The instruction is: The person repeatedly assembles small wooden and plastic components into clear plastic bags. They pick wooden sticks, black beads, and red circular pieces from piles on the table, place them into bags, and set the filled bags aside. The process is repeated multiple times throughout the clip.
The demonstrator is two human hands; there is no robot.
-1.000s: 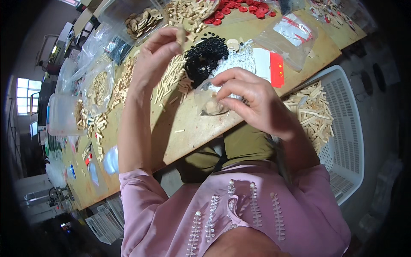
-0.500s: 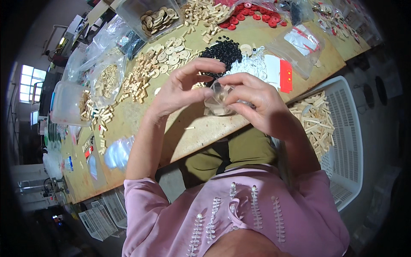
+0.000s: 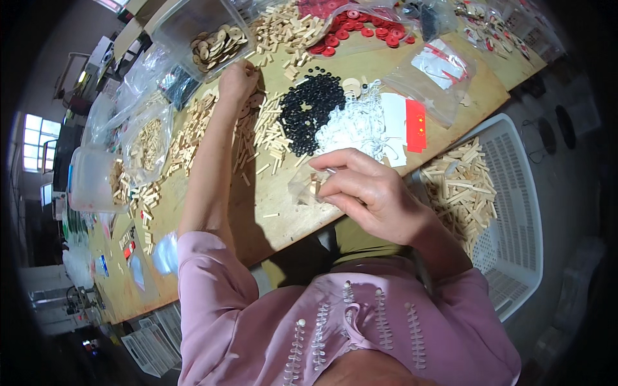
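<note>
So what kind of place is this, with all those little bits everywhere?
It's probably a small workshop. The table has heaps of little black pieces and red discs, a white basket beside it holds lots of wooden sticks, and the right hand holds a clear bag.

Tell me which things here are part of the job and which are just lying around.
Likely in the job:
small clear bag, in the right hand
wooden discs, beside the left hand

Apparently lying about:
white crates, lower left
dark plastic bag
</note>
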